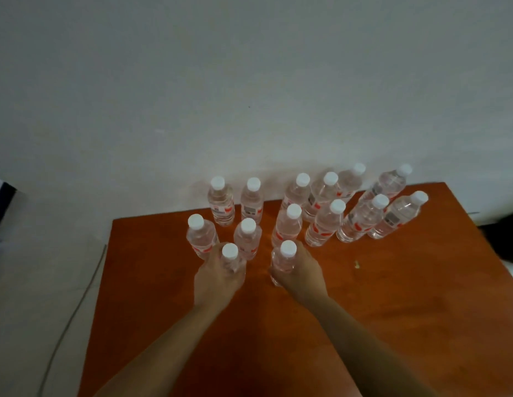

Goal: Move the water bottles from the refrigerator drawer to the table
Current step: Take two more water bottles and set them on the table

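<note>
Right now we see two water bottles in hand over the desk (364, 310). The left bottle (230, 257) stands upright in the left hand (218, 280), whose fingers (235, 277) are curled round its body just under the white cap. The hand hides the bottle's base, so we cannot tell whether it rests on the desk. The right bottle (284, 260) is upright too, held in the right hand (302, 273). Its fingers (305, 257) wrap the far side of the body and the thumb presses the near side. The bottle's base shows below the thumb and seems to meet the desk top. Both held bottles are near the middle of the desk, apart from each other.

Behind them, toward the desk's far edge, the standing bottles (324, 224) number twelve. They are clear with white caps and red labels, set upright in two loose rows. The nearest of them stand just beside the held pair.

A small yellowish scrap (357, 264) lies on the desk, to the right of the right hand. A pale wall (249, 81) rises past the desk's far edge. Off the desk's left side a thin cable (75, 305) runs across the grey floor (35, 267).
</note>
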Available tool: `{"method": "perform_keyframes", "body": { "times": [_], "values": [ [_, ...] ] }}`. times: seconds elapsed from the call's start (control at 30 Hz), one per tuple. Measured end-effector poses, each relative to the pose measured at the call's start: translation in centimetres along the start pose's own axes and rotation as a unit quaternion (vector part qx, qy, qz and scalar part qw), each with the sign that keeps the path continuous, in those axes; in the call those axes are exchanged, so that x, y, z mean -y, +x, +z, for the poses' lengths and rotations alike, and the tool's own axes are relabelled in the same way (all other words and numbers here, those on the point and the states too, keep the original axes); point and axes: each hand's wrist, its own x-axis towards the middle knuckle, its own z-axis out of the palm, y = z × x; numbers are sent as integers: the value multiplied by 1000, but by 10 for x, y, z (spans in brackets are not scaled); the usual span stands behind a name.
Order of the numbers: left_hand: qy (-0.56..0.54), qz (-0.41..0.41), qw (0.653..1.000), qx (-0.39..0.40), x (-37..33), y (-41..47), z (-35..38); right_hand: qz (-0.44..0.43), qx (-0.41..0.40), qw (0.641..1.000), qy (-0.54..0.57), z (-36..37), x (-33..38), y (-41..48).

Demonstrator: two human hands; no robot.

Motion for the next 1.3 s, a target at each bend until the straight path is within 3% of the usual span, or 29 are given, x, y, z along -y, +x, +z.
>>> {"method": "perform_keyframes", "body": {
  "times": [0.37, 0.53, 0.7, 0.9, 1.07, 1.3],
  "values": [
    [5, 23, 999, 27, 11, -4, 2, 15, 10, 1000, 18, -10, -6, -2],
    [2, 24, 999, -38, -20, -16, -1, -35, 4, 999, 28, -44, -12, -36],
    [33, 173, 974, -146, -78, -41, 4, -59, -83, 995, -15, -110, -49, -87],
    [63, 289, 947, -125, -172, -129, 65, -23, -271, 957, -99, -210, -151, -199],
    [73, 434, 897, -36, -264, -259, 160, 50, -413, 892, -180, -293, -270, -329],
    [131, 624, 768, 60, -382, -446, 286, 198, -512, 801, -238, -379, -408, -506]
  ]
}}
